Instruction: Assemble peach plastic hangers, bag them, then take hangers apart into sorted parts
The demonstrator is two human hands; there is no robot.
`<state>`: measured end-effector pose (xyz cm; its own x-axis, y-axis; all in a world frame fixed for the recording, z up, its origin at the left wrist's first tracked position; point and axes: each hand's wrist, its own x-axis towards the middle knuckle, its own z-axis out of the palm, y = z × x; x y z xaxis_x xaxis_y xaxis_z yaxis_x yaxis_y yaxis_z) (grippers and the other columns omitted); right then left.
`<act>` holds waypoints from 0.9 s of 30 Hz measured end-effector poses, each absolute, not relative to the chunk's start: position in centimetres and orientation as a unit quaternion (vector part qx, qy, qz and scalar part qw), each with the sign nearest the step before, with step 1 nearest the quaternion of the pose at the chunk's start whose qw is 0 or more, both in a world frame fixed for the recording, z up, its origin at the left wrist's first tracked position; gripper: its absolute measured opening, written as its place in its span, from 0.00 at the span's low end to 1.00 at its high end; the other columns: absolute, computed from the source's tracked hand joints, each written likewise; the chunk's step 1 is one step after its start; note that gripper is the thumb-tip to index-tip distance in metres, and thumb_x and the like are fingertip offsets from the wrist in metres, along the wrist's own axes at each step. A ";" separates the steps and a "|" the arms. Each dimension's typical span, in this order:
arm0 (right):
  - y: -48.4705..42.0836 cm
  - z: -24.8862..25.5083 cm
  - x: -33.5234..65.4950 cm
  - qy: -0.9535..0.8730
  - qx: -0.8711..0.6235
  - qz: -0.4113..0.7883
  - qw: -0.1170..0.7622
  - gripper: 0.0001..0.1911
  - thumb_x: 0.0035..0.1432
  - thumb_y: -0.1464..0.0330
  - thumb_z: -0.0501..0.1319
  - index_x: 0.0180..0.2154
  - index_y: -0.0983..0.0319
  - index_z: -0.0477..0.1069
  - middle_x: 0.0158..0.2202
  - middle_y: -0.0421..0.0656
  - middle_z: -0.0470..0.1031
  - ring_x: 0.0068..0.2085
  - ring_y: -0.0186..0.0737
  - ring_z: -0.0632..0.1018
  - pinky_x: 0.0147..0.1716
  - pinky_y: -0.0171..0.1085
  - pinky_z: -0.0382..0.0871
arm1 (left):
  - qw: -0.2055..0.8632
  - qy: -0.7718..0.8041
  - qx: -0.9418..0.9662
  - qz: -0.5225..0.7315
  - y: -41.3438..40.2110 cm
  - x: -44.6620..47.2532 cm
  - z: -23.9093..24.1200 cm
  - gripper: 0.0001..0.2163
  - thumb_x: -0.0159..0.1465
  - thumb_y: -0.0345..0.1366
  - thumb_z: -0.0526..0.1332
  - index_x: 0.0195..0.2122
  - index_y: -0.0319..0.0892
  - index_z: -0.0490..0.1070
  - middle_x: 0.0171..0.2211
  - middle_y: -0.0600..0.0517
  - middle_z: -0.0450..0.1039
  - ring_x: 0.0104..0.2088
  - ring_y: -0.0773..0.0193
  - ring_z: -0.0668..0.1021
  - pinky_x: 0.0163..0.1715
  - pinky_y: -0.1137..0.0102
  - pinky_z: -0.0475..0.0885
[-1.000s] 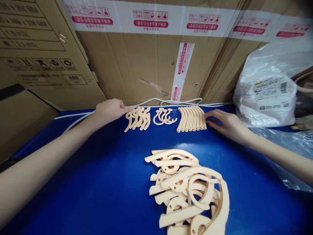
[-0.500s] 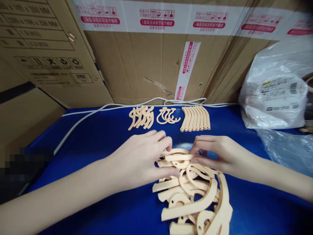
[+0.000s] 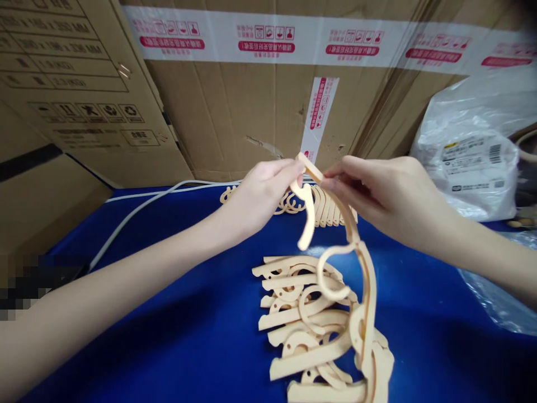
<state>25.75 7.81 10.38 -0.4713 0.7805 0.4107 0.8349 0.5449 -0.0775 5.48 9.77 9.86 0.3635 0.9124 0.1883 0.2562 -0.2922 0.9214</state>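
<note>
A beige folding clothes hanger [image 3: 367, 280] is raised above a pile of similar hangers [image 3: 306, 352], its hook hanging to the left. My right hand [image 3: 377, 184] pinches the upper arm of this hanger near its end. At that same end, my left hand [image 3: 268, 187] is closed with thumb and fingers on a small curved beige piece [image 3: 309, 215], which dangles below the fingertips. Whether this piece is joined to the hanger cannot be made out, as fingers cover the spot.
Behind my hands, on the blue surface [image 3: 176, 302], lie loose curved pieces [image 3: 229, 194], hooks [image 3: 289, 204] and a row of hanger arms [image 3: 329, 210], partly covered. A white cable [image 3: 126, 226] runs along cardboard boxes [image 3: 235, 112]. A plastic-wrapped package [image 3: 470, 162] stands right.
Both hands have risen from the pile, lifting one hanger up and away from the others. The small curved piece now shows below my left fingers.
</note>
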 end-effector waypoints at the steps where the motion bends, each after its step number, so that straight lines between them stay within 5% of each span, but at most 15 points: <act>1: 8.3 10.5 25.7 -0.853 -0.476 -0.093 0.192 0.16 0.71 0.59 0.50 0.43 0.59 0.73 0.29 0.44 0.77 0.28 0.42 0.76 0.27 0.38 0.60 | 0.422 0.412 0.710 0.385 10.0 5.6 10.1 0.18 0.72 0.33 0.52 0.22 0.41 0.61 0.21 0.57 0.56 0.23 0.69 0.59 0.26 0.71 0.55; 6: 9.9 10.2 25.6 -0.838 -0.474 -0.224 0.152 0.20 0.74 0.61 0.45 0.42 0.62 0.72 0.41 0.53 0.78 0.42 0.50 0.78 0.27 0.40 0.58 | 0.438 0.405 0.723 0.349 10.5 5.7 10.5 0.19 0.74 0.34 0.51 0.22 0.41 0.58 0.20 0.58 0.49 0.21 0.70 0.54 0.24 0.70 0.51; 11: 10.9 9.3 25.2 -0.844 -0.471 -0.230 0.113 0.19 0.73 0.65 0.44 0.40 0.63 0.71 0.34 0.53 0.76 0.35 0.48 0.76 0.27 0.40 0.54 | 0.344 0.447 0.751 0.344 11.3 5.5 9.8 0.19 0.73 0.38 0.51 0.22 0.42 0.59 0.20 0.58 0.52 0.22 0.69 0.58 0.26 0.69 0.52; 15: 12.5 8.9 25.2 -0.871 -0.476 -0.042 0.114 0.11 0.67 0.70 0.51 0.34 0.63 0.70 0.23 0.45 0.72 0.25 0.41 0.71 0.27 0.39 0.55 | 0.173 0.470 0.810 0.306 12.1 4.7 8.3 0.16 0.72 0.40 0.51 0.27 0.42 0.63 0.23 0.55 0.62 0.26 0.64 0.64 0.30 0.68 0.53; 18: 13.8 9.0 26.3 -0.863 -0.461 0.135 0.159 0.17 0.69 0.70 0.50 0.27 0.61 0.67 0.22 0.41 0.72 0.23 0.35 0.70 0.27 0.36 0.62 | 0.103 0.511 0.805 0.281 12.9 3.0 7.3 0.14 0.71 0.43 0.51 0.30 0.43 0.63 0.26 0.54 0.65 0.28 0.63 0.66 0.30 0.68 0.53; 27: 14.1 10.2 27.4 -0.666 -0.494 0.467 0.306 0.16 0.66 0.79 0.46 0.37 0.65 0.72 0.18 0.38 0.70 0.19 0.29 0.69 0.20 0.28 0.60 | 0.148 0.596 0.763 0.201 17.6 -3.7 4.4 0.17 0.66 0.45 0.56 0.21 0.44 0.63 0.18 0.55 0.58 0.22 0.64 0.63 0.26 0.67 0.53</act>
<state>27.38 14.09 10.24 -0.3238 0.9446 -0.0540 0.3718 0.0746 -0.9253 -3.69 17.62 4.44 0.2085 0.9694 0.1295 0.8504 -0.2451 0.4656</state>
